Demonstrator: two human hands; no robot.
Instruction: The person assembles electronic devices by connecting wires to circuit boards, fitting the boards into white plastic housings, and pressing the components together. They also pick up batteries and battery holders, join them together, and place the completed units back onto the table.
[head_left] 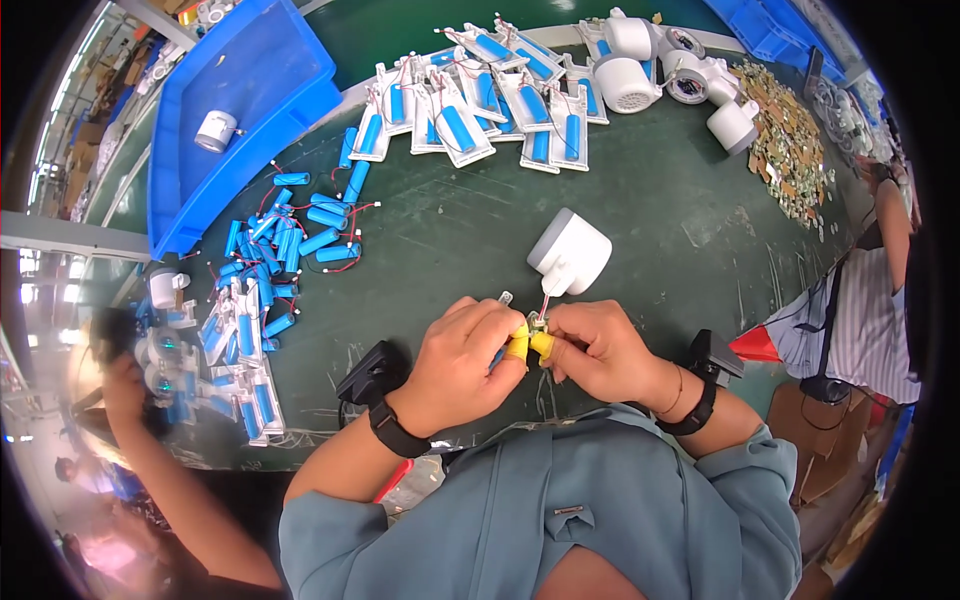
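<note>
My left hand (465, 355) is closed around a white plastic holder with a blue battery cell, mostly covered by the fingers; its pale tip (506, 297) sticks out above them. Close beside it, my right hand (600, 350) pinches at a small circuit board (537, 322) between the two hands. Yellow finger covers (541, 344) are on the pinching fingers. Thin red and white wires run from the board up to a white round housing with a grey rim (575, 252), which lies tilted on the green table just beyond my hands.
Blue battery cells with wires (290, 235) lie heaped at left, near a blue bin (245, 145). White holders with cells (455, 125) are piled at the back. More white housings (628, 80) and a heap of small boards (785, 140) are at back right. A co-worker's arm (175, 490) is at left.
</note>
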